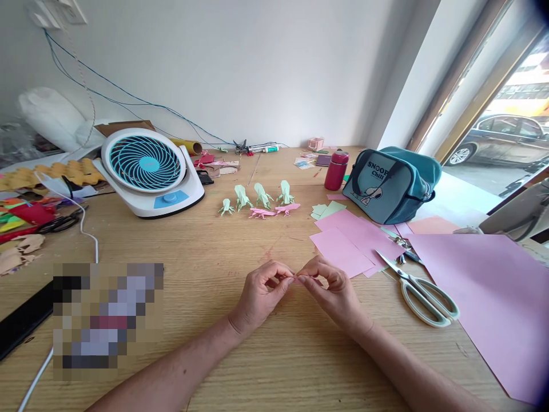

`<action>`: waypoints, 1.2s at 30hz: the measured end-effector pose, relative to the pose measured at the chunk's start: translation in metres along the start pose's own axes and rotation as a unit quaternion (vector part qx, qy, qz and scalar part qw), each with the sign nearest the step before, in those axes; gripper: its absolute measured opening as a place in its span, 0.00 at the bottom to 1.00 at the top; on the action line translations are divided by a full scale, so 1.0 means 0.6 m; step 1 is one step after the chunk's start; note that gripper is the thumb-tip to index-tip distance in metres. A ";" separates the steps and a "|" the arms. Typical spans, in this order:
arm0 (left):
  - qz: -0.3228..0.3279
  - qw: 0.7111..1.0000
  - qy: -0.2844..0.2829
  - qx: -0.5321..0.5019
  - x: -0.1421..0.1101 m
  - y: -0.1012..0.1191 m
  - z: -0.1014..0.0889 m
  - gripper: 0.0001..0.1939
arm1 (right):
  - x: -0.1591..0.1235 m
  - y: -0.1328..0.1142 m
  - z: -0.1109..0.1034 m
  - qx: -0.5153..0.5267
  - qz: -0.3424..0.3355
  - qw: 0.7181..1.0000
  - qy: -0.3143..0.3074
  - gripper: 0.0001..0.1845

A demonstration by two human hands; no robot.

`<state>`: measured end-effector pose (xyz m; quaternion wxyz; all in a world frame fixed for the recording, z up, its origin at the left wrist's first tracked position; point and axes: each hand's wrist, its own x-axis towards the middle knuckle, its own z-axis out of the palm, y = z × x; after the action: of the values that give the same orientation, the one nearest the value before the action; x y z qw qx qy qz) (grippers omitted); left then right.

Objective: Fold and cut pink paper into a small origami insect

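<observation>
Both hands meet over the middle of the table, fingertips almost touching. My left hand (266, 288) pinches one end of a small folded piece of pink paper (297, 280), and my right hand (329, 286) pinches the other. Fingers hide most of the paper, so its shape cannot be made out. Beyond the hands stand several pale green origami insects (262, 195), with two pink origami insects (274, 211) in front of them. To the right lie pink paper sheets (343, 252) and open scissors (429, 297) with pale handles.
A white fan (148, 166) stands at the back left. A red bottle (337, 170) and a blue Snoopy bag (390, 186) are at the back right. Large pink paper (493, 303) covers the right edge. A white cable (92, 243) and a black object (28, 315) lie left.
</observation>
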<state>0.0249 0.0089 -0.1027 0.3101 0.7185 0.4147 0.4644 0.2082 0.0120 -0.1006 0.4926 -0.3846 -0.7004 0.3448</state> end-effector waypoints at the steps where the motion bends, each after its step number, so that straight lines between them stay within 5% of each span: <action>1: 0.008 1.000 -0.001 0.004 0.000 0.000 0.000 0.05 | 0.000 0.000 0.001 0.004 0.002 1.000 -0.004 0.10; 20: 0.071 0.995 -0.026 0.069 -0.005 0.007 0.004 0.07 | -0.005 -0.011 0.010 -0.033 -0.040 0.998 -0.020 0.09; 36: -0.011 0.999 0.023 -0.022 0.002 -0.009 -0.002 0.06 | 0.002 0.014 0.000 0.019 -0.013 0.999 0.034 0.10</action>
<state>0.0223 0.0126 -0.1059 0.3214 0.6958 0.4191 0.4867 0.2097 0.0167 -0.1074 0.5280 -0.3777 -0.6810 0.3388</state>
